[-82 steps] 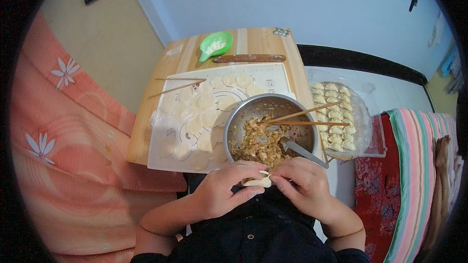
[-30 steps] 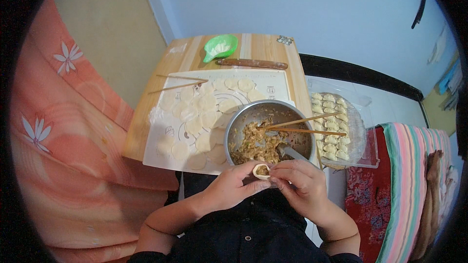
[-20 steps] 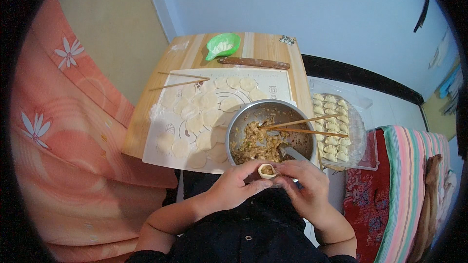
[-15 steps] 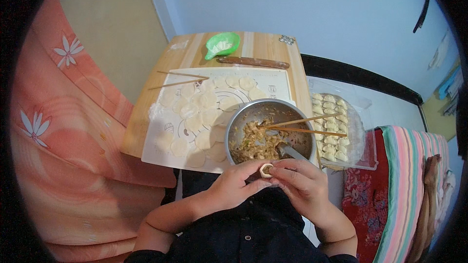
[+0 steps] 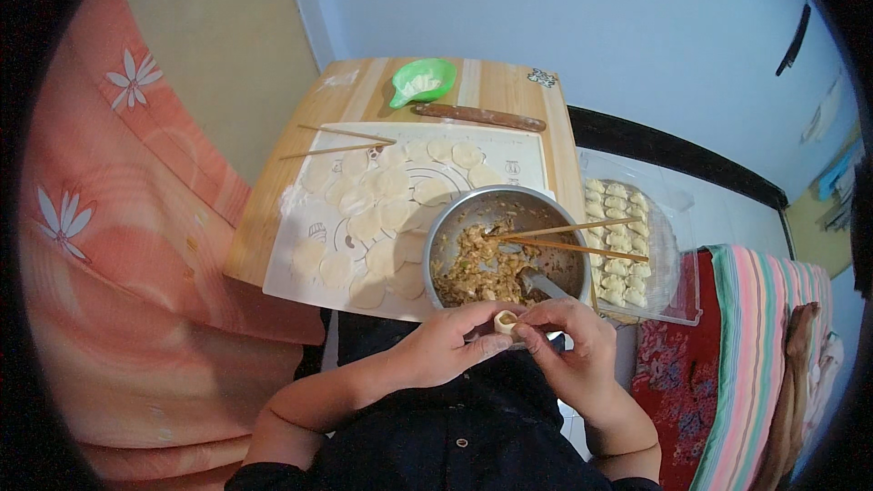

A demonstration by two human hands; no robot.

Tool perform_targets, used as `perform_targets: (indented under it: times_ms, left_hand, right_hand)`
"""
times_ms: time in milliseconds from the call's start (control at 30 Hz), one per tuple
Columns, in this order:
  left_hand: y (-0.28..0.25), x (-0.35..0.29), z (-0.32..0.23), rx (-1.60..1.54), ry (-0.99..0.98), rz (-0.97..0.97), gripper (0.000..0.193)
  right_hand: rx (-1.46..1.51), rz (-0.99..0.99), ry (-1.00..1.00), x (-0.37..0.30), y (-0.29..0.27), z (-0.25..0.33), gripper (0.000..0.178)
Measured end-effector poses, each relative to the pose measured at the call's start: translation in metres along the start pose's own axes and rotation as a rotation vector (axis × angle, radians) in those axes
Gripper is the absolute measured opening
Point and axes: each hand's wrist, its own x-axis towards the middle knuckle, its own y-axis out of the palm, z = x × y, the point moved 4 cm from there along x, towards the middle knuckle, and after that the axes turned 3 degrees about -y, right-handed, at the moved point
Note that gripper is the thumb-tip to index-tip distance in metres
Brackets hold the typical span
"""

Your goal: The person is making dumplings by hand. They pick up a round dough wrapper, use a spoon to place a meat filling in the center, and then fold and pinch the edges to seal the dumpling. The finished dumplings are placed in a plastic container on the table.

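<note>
Between my two hands, just in front of the steel bowl's near rim, is a small dumpling (image 5: 506,321) with its wrapper folded up around the filling and a gap showing at the top. My left hand (image 5: 452,343) grips it from the left, thumb and fingers closed on it. On its other side my right hand (image 5: 570,343) pinches the wrapper edge. The metal bowl (image 5: 441,227) holds chopped filling (image 5: 477,264), with a pair of chopsticks (image 5: 582,244) and a metal spoon (image 5: 543,284) resting in it. Several round dough wrappers (image 5: 393,215) lie left of the bowl.
A white mat (image 5: 284,264) covers much of the wooden table (image 5: 255,227). Behind it are a rolling pin (image 5: 477,116) and a green dish of flour (image 5: 423,82); two more chopsticks (image 5: 336,148) lie left. Finished dumplings (image 5: 618,241) sit in a clear tray (image 5: 687,300) at right.
My right fingers have spread a little and shifted along the dumpling's edge, while the left hand keeps its hold. The whole view has moved slightly.
</note>
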Motion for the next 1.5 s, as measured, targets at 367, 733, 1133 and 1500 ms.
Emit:
perform_targets:
  times_ms: [367,733,1133,1500]
  left_hand:
    - [-0.004,0.0,0.0,0.258,0.095,-0.045,0.036]
    - [-0.006,0.0,0.006,0.097,-0.024,0.024,0.033]
    - [-0.008,0.001,0.014,-0.003,-0.016,-0.076,0.032]
    - [-0.005,0.002,0.02,0.024,-0.072,-0.062,0.032]
  right_hand:
    - [-0.109,0.172,-0.095,0.01,-0.002,0.007,0.021]
    - [0.057,0.142,0.127,0.007,0.001,-0.004,0.015]
    - [0.001,0.104,0.209,0.013,-0.003,-0.005,0.023]
    - [-0.207,0.28,0.082,0.027,0.005,-0.002,0.022]
